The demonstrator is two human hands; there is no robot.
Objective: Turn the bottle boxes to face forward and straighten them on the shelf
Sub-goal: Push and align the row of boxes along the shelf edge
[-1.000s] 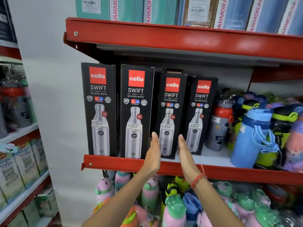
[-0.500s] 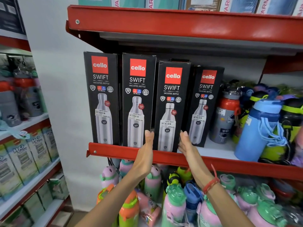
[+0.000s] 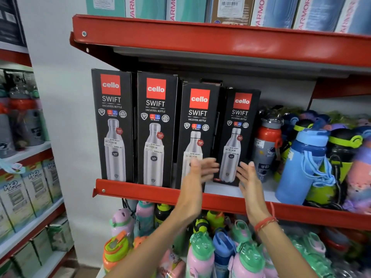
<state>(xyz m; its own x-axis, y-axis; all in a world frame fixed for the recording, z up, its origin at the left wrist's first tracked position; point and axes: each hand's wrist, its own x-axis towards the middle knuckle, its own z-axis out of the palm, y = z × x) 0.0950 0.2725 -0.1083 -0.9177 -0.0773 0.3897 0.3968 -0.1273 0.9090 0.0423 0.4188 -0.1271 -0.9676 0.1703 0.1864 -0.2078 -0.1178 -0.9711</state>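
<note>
Now, from where I stand, four black bottle boxes stand in a row on the red-edged shelf (image 3: 140, 192), mid-frame. Starting at the left, the first box (image 3: 112, 125) and the second box (image 3: 156, 129) stand upright at the shelf's front lip, faces square to the aisle; they look finished. The third box (image 3: 197, 125) also stands at the lip but seems a shade shorter, its top below its neighbours'. The left hand (image 3: 197, 173) crosses its lower front, fingers spread and blurred, gripping nothing that I can see. Right of it, the fourth box (image 3: 237, 135) sits further back on the shelf and leans slightly, its foot well behind the lip. The right hand (image 3: 248, 176) is flat and open just beside that box's lower right edge; whether it touches I cannot tell.

The step in hand appears to be bringing that fourth box forward. It would go best with a palm low on each side, sliding the base rather than tipping the tall carton, until it lines up with the row. Care is needed at the right, where the loose grey-and-red bottle (image 3: 268, 145) stands close and could be knocked.
</note>
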